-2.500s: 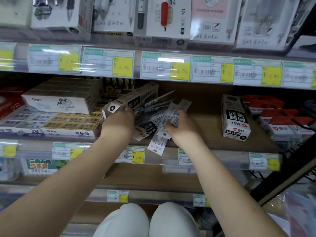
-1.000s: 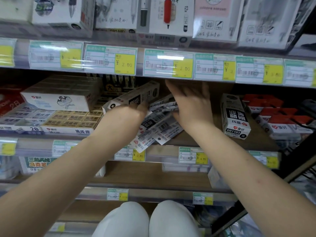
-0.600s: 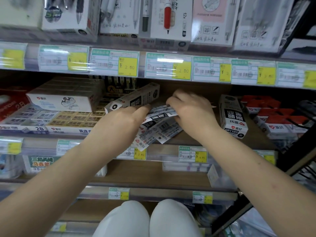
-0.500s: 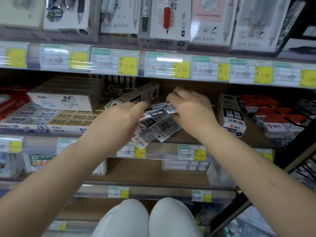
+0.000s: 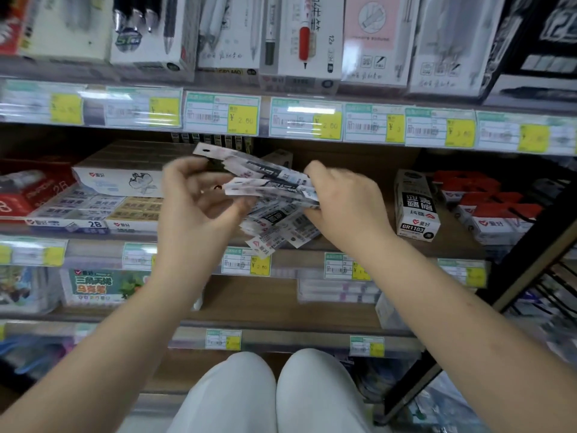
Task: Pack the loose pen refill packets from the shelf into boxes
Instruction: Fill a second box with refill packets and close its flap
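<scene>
My right hand (image 5: 343, 204) grips a fanned bunch of grey-and-white pen refill packets (image 5: 268, 182) by their right ends, lifted above the middle shelf. My left hand (image 5: 199, 207) is blurred. Its fingers and thumb curl in a C round the left ends of the same bunch. More loose refill packets (image 5: 281, 235) lie on the shelf board under the bunch, reaching the front edge. The end of a long white refill box (image 5: 278, 157) shows behind the bunch; the rest is hidden. A second refill box (image 5: 416, 207), marked GR1103, stands to the right.
Stacked eraser boxes (image 5: 125, 210) fill the shelf on the left and red-and-white packs (image 5: 487, 207) the right. The price-label rail (image 5: 312, 120) of the upper shelf hangs close above my hands. A black rack frame (image 5: 515, 276) slants at lower right. My knees show below.
My left hand has let go of the long box and come to the packets' left ends. My right hand has lifted a bunch off the shelf pile. The camera moved closer.
</scene>
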`<state>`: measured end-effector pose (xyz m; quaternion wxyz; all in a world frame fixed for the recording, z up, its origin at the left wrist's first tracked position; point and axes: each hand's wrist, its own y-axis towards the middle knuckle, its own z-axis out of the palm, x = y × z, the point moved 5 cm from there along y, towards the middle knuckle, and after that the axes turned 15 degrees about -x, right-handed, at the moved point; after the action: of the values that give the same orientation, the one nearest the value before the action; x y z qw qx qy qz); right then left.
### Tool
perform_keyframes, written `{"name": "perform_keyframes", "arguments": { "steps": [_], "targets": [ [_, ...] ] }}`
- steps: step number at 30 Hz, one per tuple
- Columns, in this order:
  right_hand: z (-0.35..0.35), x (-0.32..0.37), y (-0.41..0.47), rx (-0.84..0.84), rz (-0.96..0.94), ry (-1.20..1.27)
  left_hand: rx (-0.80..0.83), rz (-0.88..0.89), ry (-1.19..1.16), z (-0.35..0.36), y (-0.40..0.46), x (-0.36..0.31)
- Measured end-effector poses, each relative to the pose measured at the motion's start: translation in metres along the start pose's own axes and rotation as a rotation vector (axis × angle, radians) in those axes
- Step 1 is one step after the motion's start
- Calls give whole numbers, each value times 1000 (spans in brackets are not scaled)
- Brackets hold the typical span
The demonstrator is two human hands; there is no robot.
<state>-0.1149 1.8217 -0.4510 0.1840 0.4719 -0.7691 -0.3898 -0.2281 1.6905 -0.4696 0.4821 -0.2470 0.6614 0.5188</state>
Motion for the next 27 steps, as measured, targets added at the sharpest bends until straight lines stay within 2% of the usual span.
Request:
{"name": "perform_keyframes", "arguments": {
  "steps": [5,8,12,19,24,27],
  "targets": [
    [-11,30,-5,19,-6,149,106,-135,-74,26,-34,-1],
    [-8,37,-8,47,58,220,49,-253,-217,34,-35,0],
    [-3,43,-13,44,95,296,-71,-342,-297,38,-32,2],
    [9,42,-27,88,282,502,-123,-267,-169,39,-33,5],
    [23,39,-45,84,526,735,-100,-165,-35,40,-37,7],
    [24,36,-61,66,630,754,-74,-162,12,45,-46,12]
  ]
}}
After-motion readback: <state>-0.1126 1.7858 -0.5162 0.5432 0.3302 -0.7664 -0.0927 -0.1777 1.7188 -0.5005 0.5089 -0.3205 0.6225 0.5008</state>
